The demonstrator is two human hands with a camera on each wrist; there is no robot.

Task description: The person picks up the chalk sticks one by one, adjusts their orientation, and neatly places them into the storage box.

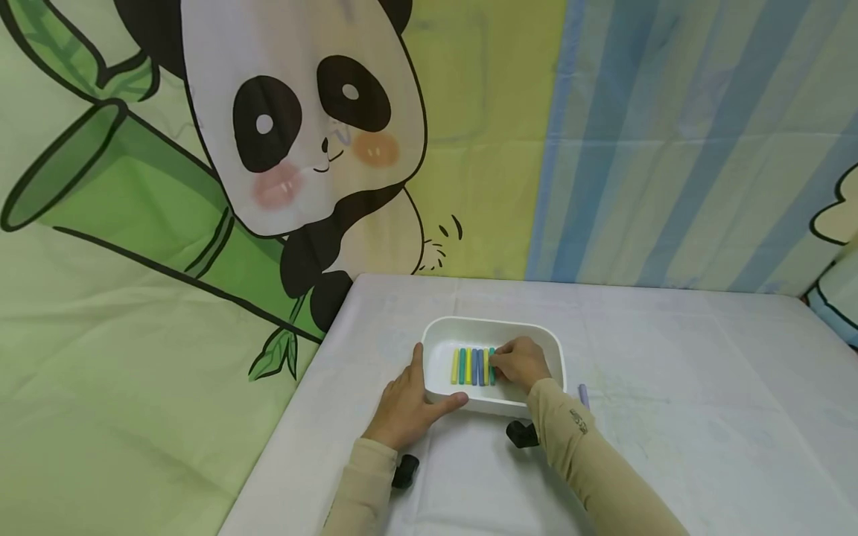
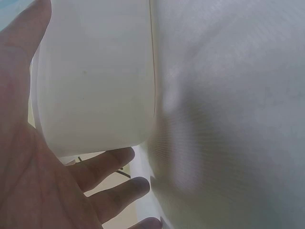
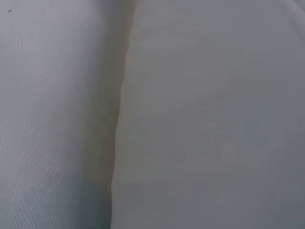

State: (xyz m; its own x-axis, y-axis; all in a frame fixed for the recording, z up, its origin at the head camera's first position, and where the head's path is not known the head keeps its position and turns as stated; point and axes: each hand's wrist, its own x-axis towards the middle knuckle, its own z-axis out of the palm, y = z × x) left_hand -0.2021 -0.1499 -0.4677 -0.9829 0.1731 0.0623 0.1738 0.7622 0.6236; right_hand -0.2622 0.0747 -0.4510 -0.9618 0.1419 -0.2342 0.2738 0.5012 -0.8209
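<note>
A white tray (image 1: 442, 335) sits on the table, with a row of yellow, green and blue chalk sticks (image 1: 468, 366) side by side in it. My right hand (image 1: 523, 362) reaches over the tray's right part. Its thumb and fingers pinch the green chalk stick (image 1: 492, 376) at the row's right end. At the tray's near left corner is my left hand (image 1: 404, 408), thumb along the front rim and fingers against the left side. In the left wrist view those extended fingers touch the tray's wall (image 2: 95, 76). The right wrist view shows only the tray's outer wall (image 3: 205, 119), no hand.
A purple chalk stick (image 1: 584, 395) lies on the white tablecloth (image 1: 704, 402), right of the tray and beside my right sleeve. Behind the table hangs a printed cloth (image 1: 482, 149) with a panda. A dark wrist camera (image 1: 522, 434) juts out below my right forearm.
</note>
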